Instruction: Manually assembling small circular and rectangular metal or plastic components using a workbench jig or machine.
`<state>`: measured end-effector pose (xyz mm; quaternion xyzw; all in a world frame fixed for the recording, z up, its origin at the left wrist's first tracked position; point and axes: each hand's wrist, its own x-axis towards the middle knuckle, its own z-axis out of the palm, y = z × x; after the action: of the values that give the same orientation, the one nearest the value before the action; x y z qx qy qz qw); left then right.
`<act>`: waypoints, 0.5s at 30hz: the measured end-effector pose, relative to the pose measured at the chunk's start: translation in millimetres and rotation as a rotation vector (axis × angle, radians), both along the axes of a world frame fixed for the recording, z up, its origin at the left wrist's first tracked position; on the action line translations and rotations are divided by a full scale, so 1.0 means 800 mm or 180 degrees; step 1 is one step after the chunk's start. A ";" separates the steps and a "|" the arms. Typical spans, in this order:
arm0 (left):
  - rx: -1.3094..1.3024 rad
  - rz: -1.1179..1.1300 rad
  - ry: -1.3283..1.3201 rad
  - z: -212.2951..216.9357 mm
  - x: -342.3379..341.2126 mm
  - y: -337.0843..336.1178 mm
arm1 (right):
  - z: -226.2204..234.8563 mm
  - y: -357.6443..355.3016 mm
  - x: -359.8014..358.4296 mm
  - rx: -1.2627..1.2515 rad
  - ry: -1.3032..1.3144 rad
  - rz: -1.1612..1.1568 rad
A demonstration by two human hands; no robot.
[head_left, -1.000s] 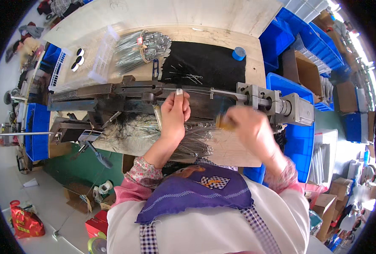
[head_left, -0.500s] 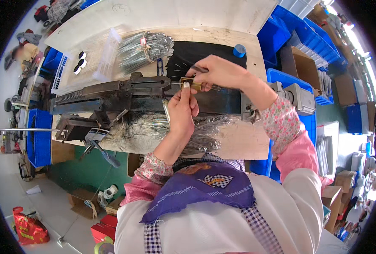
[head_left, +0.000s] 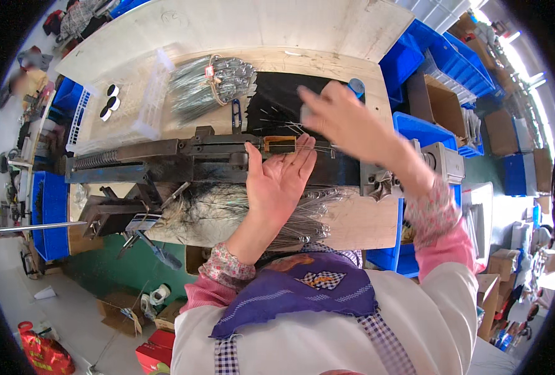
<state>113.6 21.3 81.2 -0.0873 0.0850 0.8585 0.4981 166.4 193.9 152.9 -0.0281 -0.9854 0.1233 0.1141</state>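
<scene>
My left hand (head_left: 282, 182) is palm up with its fingers stretched out and the thumb apart, at the front of a long dark metal bench fixture (head_left: 211, 150). Thin metal wires (head_left: 322, 149) run along the fixture by its fingertips; whether they touch is unclear. A brass-coloured block (head_left: 280, 143) sits in the fixture just beyond the palm. My right hand (head_left: 350, 122) is over the fixture's right part, beside a dark cloth (head_left: 280, 94). It is smeared by motion, so I cannot make out anything in it. Several loose thin rods (head_left: 283, 120) lie on the cloth.
A tied bundle of wires (head_left: 211, 84) lies at the back, beside a clear plastic basket (head_left: 124, 103). More wires (head_left: 302, 215) lie in front of the fixture. A blue round cap (head_left: 356, 87) stands at the back right. Blue bins (head_left: 415, 128) flank the table.
My left hand has opened from a pinch at the brass-coloured block and turned palm up. My right hand has lifted away to the right; the dark tool it held is no longer distinguishable.
</scene>
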 end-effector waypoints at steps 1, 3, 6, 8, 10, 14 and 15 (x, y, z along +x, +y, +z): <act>0.0793 -0.0113 0.0033 -0.023 -0.004 -0.001 | -0.001 -0.024 0.006 -0.0108 0.0303 0.0401; 0.1592 -0.0238 0.0049 -0.028 -0.004 -0.001 | -0.014 -0.054 0.007 -0.0339 0.0742 0.0804; 0.0605 -0.0224 0.0500 0.000 0.003 -0.011 | -0.014 -0.037 -0.010 -0.1013 0.0930 0.0362; -0.0152 0.0160 0.0700 0.010 0.010 -0.015 | -0.011 -0.016 -0.012 -0.1447 0.0624 0.0124; -0.0039 0.0243 0.0779 0.000 0.013 -0.018 | -0.023 -0.020 -0.010 -0.1386 0.0493 0.0373; -0.0300 0.0377 0.0823 0.007 0.016 -0.018 | -0.017 -0.039 -0.019 -0.0818 0.0653 0.0453; -0.0259 0.0342 0.0908 0.008 0.014 -0.019 | -0.017 -0.041 -0.019 -0.0671 0.0725 0.0493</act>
<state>125.1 6.5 87.7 0.0111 0.1848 0.8834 0.4304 151.1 161.2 139.5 0.0502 -0.9469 0.2368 0.2117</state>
